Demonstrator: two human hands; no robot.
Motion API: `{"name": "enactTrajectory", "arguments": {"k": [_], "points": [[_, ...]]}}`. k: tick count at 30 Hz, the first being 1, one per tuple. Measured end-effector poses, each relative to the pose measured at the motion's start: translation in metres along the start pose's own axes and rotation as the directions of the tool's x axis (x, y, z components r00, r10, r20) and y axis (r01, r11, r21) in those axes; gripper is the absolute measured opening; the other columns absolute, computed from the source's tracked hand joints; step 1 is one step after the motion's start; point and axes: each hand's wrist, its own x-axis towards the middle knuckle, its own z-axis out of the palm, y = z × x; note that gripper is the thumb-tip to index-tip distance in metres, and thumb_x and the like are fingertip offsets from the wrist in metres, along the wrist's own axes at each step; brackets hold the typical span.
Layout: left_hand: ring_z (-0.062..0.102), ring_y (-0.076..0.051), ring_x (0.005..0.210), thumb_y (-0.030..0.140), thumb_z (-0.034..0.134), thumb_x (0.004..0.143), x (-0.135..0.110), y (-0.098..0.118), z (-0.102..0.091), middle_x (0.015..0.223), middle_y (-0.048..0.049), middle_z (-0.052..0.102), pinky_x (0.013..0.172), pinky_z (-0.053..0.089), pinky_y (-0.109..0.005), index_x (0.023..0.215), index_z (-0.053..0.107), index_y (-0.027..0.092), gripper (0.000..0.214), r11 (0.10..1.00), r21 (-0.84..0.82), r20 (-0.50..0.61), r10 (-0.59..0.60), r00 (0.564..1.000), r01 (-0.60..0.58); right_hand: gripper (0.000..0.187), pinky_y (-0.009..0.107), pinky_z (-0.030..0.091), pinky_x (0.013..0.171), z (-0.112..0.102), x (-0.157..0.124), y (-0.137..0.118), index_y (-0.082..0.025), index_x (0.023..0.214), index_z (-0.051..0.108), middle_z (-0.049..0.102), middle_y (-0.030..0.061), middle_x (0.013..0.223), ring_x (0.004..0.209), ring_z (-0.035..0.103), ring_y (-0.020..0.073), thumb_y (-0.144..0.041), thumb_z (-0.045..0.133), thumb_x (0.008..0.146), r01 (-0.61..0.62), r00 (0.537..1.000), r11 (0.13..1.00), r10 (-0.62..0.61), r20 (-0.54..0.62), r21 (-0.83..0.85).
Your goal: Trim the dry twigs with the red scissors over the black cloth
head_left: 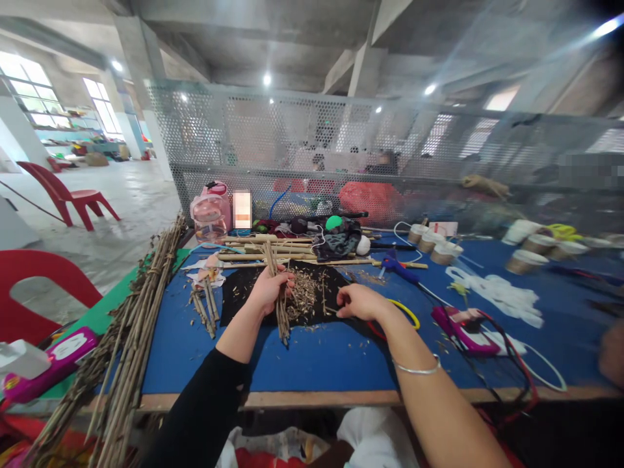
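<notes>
A bundle of short dry stalks [281, 318] stands nearly upright in my left hand [269, 290], whose fingers are wrapped round it. Beneath it, a heap of brown plant scraps [305, 292] covers part of a black cloth [234, 305]. At the cloth's right side, my right hand [359, 301] pinches what looks like a thin dry twig [331, 311]. Just under that wrist lies a tool with a curved yellow handle [410, 313] and some red; its working end is hidden. More short stalk pieces [205, 305] lie left of the cloth.
Long dry stalks [146, 312] lean over the table's left edge. Behind the cloth are bamboo sticks [263, 248] and a blue glue gun [400, 266]. A purple device with wires [465, 331], white strips [497, 292] and several cups [446, 251] occupy the right. A perforated metal screen [273, 149] stands behind.
</notes>
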Motion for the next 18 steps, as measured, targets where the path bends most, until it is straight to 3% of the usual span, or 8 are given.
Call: {"name": "enactTrajectory", "arguments": {"k": [3,5,8,10,18], "points": [[0.054,-0.009,0.047,0.012,0.064,0.065,0.001,-0.001,-0.001,0.065,0.0005,0.059,0.041,0.039,-0.017,0.085,0.043,0.019,0.030,1.000,-0.019,-0.008,-0.007,1.000,0.007,0.011,0.020,0.033,0.050,0.009,-0.005,0.011,-0.018,0.065,0.062,0.057,-0.0032,0.057,0.053,0.049,0.0095,-0.019,0.069,0.057,-0.006,1.000,0.997,0.006,0.002,0.072],[0.054,-0.008,0.045,0.012,0.064,0.065,0.001,-0.002,-0.001,0.065,0.0003,0.059,0.040,0.039,-0.017,0.086,0.043,0.019,0.031,1.000,-0.023,0.007,-0.020,1.000,0.020,0.009,0.020,0.034,0.050,0.013,-0.010,0.015,-0.016,0.066,0.059,0.056,-0.0030,0.057,0.053,0.049,0.0092,-0.024,0.063,0.064,0.024,0.999,0.969,-0.029,0.021,0.245],[0.052,-0.008,0.044,0.011,0.063,0.065,0.001,-0.003,-0.002,0.065,0.0005,0.059,0.039,0.038,-0.017,0.085,0.043,0.019,0.030,1.000,-0.012,0.026,-0.023,0.999,0.023,0.020,0.019,0.038,0.047,0.016,-0.019,0.012,-0.016,0.075,0.054,0.055,-0.0028,0.060,0.052,0.052,0.0092,-0.035,0.059,0.069,0.007,0.988,0.817,-0.095,0.122,0.576],[0.052,-0.007,0.044,0.011,0.063,0.064,0.001,-0.003,-0.002,0.065,0.0008,0.059,0.040,0.038,-0.017,0.084,0.043,0.019,0.029,1.000,-0.004,0.031,-0.018,0.999,0.019,0.028,0.019,0.041,0.048,0.015,-0.023,0.007,-0.016,0.081,0.052,0.057,-0.0021,0.063,0.055,0.056,0.0098,-0.040,0.060,0.068,-0.006,0.974,0.709,-0.155,0.164,0.705],[0.052,-0.008,0.044,0.011,0.065,0.063,0.000,-0.002,-0.001,0.065,0.0004,0.059,0.040,0.038,-0.018,0.084,0.044,0.018,0.030,1.000,-0.013,0.038,-0.025,0.999,0.025,0.032,0.016,0.047,0.045,0.018,-0.026,-0.017,-0.019,0.087,0.045,0.064,0.0014,0.071,0.063,0.064,0.0130,-0.041,0.062,0.072,-0.078,0.916,0.416,-0.329,0.230,0.906]]}}
